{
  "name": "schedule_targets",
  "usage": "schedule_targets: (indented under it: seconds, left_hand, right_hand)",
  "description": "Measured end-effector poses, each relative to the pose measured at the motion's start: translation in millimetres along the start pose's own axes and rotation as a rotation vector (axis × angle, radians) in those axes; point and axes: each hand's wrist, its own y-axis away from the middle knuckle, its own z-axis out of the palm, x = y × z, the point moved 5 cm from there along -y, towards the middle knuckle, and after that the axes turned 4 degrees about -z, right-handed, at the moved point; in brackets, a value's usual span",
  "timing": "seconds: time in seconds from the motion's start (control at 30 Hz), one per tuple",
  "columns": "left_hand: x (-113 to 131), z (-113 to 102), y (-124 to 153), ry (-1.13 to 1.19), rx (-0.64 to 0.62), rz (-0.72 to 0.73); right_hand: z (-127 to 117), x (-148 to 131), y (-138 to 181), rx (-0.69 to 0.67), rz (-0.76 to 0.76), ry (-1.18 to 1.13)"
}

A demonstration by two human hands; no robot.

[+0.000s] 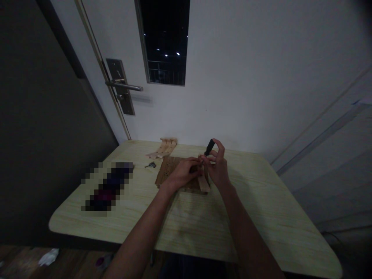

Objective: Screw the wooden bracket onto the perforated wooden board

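Note:
My right hand point(217, 168) is closed around a screwdriver point(209, 147) with a black handle, which slants up and to the right; its tip is hidden by my fingers. Beside it, my left hand point(186, 172) has its fingers closed at the upper end of a pale curved wooden piece point(204, 184). That piece lies over the right side of a brown wooden board point(167, 170) on the table. What exactly sits between the fingertips of both hands is too small and dark to make out.
More pale curved wooden pieces point(166, 147) lie at the table's back edge, against the white door point(232, 97). A small heap of screws point(150, 165) is left of the board. A blurred-out dark object point(109, 188) lies on the table point(139, 217) at the left.

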Motion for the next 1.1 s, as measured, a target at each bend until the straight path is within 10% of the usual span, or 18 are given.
schedule_targets:
  seconds: [1.1]
  left_hand:
    - [1.7, -1.9, -0.8, 0.046, -0.011, -0.014]
  right_hand:
    - [-1.3, -0.9, 3.6, -0.017, 0.049, -0.007]
